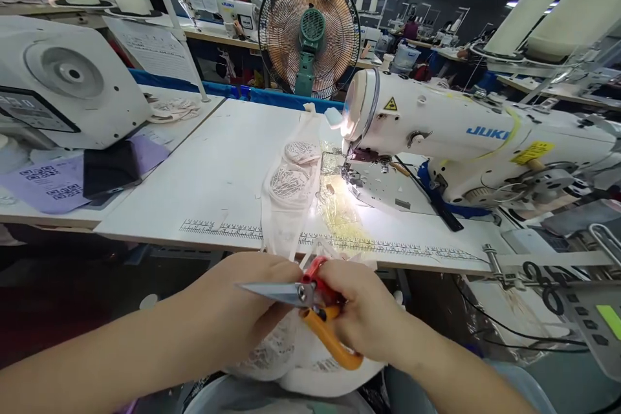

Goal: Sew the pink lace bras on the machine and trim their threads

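1. Nearest, pale lace cloth [291,184] hangs bunched below the hands, and a length of it lies over the front of the tabletop [218,168]; whether it is one piece or several, I cannot tell.
2. The left hand [255,291] is closed and seems to pinch the cloth, its fingertips hidden; the right hand [371,310] grips scissors [334,343] by the handles, the blades pointing across the left hand.
3. For careful work, I would keep the left fingers clear of the blades, hold the cloth taut and flat, and check that no loose fold sits behind the scissors.
4. Count at the hands: two hands, one pair of scissors.
5. On and beside the tabletop: one large sewing machine [436,116] at right, another machine [68,77] at left, one dark phone [110,168].
6. Farther: four big thread cones [521,22], two each side, and one standing fan [309,26].
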